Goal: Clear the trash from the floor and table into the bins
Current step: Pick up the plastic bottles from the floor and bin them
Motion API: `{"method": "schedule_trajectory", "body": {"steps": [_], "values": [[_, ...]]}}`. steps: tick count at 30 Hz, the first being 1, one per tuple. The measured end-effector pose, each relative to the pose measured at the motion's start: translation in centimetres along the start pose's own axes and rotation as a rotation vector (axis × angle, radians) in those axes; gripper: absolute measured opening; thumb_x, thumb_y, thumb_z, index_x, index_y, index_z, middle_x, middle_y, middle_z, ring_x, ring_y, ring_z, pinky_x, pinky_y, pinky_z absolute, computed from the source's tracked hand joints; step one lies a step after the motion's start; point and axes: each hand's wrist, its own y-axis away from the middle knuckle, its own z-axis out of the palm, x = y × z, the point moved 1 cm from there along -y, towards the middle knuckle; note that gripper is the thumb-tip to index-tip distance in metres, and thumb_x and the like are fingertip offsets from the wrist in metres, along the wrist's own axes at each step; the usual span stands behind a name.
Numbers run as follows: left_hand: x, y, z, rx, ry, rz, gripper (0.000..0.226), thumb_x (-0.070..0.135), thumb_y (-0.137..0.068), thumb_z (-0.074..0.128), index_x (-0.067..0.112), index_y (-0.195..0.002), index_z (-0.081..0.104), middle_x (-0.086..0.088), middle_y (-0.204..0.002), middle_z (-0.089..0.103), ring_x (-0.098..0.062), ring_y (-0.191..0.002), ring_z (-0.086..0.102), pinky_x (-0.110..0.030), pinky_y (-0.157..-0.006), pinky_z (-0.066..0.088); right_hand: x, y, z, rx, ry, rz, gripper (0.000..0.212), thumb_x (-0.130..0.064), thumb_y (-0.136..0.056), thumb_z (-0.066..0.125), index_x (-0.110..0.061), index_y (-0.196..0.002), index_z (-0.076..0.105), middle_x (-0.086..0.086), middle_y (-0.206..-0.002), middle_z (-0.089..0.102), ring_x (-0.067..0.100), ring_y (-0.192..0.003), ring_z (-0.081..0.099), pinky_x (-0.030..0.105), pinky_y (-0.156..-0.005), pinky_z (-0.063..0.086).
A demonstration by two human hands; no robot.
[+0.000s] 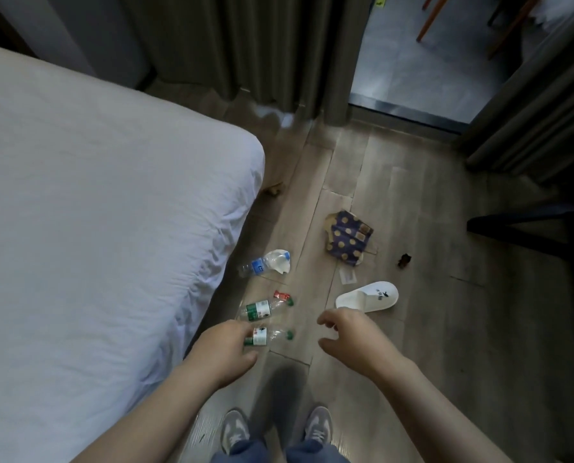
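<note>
Person is standing beside the bed (95, 228), looking down at littered floor (429, 362). Left hand (227, 345) is gripping a green-capped bottle (270, 335), fingers and thumb curling round its label end, cap pointing right; the bottle looks lifted off the floor, though that is hard to confirm. Right hand (345, 332) is hanging free, fingers loosely curled, holding nothing, hovering just in front of a white slipper (369, 297). Judging progress: the task is looking barely started, with one piece in hand and nothing seen going into a bin; no bins or table are showing in this view. Lots is lying around waiting: a second green-label bottle (262, 309) just beyond the held one, a red wrapper (281, 295) touching or almost touching its cap end, a crushed blue-label bottle (268, 262) farther up near the bed edge, a dotted paper bag (349, 237) out in the middle of the floor, a paper slip (348, 277) just below it, a dark scrap (404, 261) to its right, and a brown scrap (275, 188) by the bed corner. The slipper is probably not trash, but that is a guess. Next step is likely grabbing the second bottle with the free right hand, then carrying both to a bin somewhere out of view.
</note>
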Motion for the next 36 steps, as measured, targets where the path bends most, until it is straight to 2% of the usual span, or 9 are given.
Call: {"method": "schedule_trajectory", "body": {"steps": [5,11,15,21,26,30,36], "values": [[-2.2,-5.0,4.7,0.003,0.019,-0.020,0.036,0.037,-0.087,0.057,0.023,-0.120,0.058,-0.001,-0.119,0.061,-0.019,-0.111,0.057,-0.026,-0.086,0.043,2.0,-5.7,3.9,-0.018,0.017,-0.020,0.042,-0.032,-0.088,0.063,-0.022,-0.128,0.058,-0.001,-0.125,0.062,0.015,-0.113,0.057,0.030,-0.095,0.048],[-5.5,-11.7,11.4,-0.003,0.036,-0.049,0.032,0.036,-0.084,0.058,0.023,-0.114,0.062,0.000,-0.111,0.064,-0.019,-0.103,0.060,-0.027,-0.078,0.044,6.1,-12.6,9.2,-0.051,0.038,-0.016,0.042,-0.029,-0.089,0.064,-0.021,-0.129,0.057,0.000,-0.125,0.061,0.016,-0.113,0.057,0.030,-0.095,0.048],[-7.7,-16.6,16.9,-0.014,0.039,-0.059,0.036,0.038,-0.084,0.057,0.021,-0.116,0.061,0.000,-0.115,0.062,-0.020,-0.107,0.059,-0.029,-0.084,0.047,9.2,-17.7,14.0,-0.051,0.077,-0.028,0.042,-0.028,-0.089,0.063,-0.020,-0.129,0.057,0.001,-0.125,0.061,0.017,-0.114,0.056,0.031,-0.095,0.048],[-11.5,-24.3,25.6,-0.003,0.051,-0.053,0.036,0.035,-0.086,0.058,0.021,-0.118,0.058,-0.001,-0.119,0.060,-0.019,-0.108,0.058,-0.026,-0.083,0.044,13.1,-26.0,22.0,-0.048,0.113,-0.048,0.042,-0.026,-0.089,0.062,-0.022,-0.130,0.056,0.000,-0.127,0.060,0.015,-0.115,0.055,0.027,-0.094,0.046],[-14.9,-30.2,31.9,0.006,0.079,-0.069,0.037,0.032,-0.086,0.060,0.022,-0.121,0.056,0.001,-0.121,0.058,-0.017,-0.108,0.056,-0.023,-0.079,0.041,15.9,-33.2,28.1,-0.028,0.131,-0.064,0.043,-0.022,-0.087,0.063,-0.021,-0.129,0.057,0.000,-0.126,0.060,0.016,-0.114,0.057,0.017,-0.083,0.039],[-17.0,-33.7,35.7,-0.007,0.105,-0.079,0.039,0.031,-0.083,0.064,0.024,-0.121,0.055,0.001,-0.118,0.056,-0.015,-0.104,0.054,-0.022,-0.076,0.040,17.7,-37.8,31.8,-0.024,0.151,-0.052,0.044,-0.023,-0.084,0.064,-0.022,-0.128,0.058,0.003,-0.126,0.060,0.019,-0.112,0.059,0.026,-0.090,0.047],[-17.7,-35.9,39.3,-0.035,0.118,-0.098,0.050,0.039,-0.077,0.069,0.020,-0.121,0.056,-0.002,-0.122,0.054,-0.020,-0.111,0.053,-0.032,-0.092,0.047,19.1,-41.1,34.8,-0.030,0.189,-0.062,0.053,-0.022,-0.083,0.066,-0.019,-0.134,0.053,0.006,-0.129,0.056,0.023,-0.114,0.057,0.028,-0.095,0.047]]}}
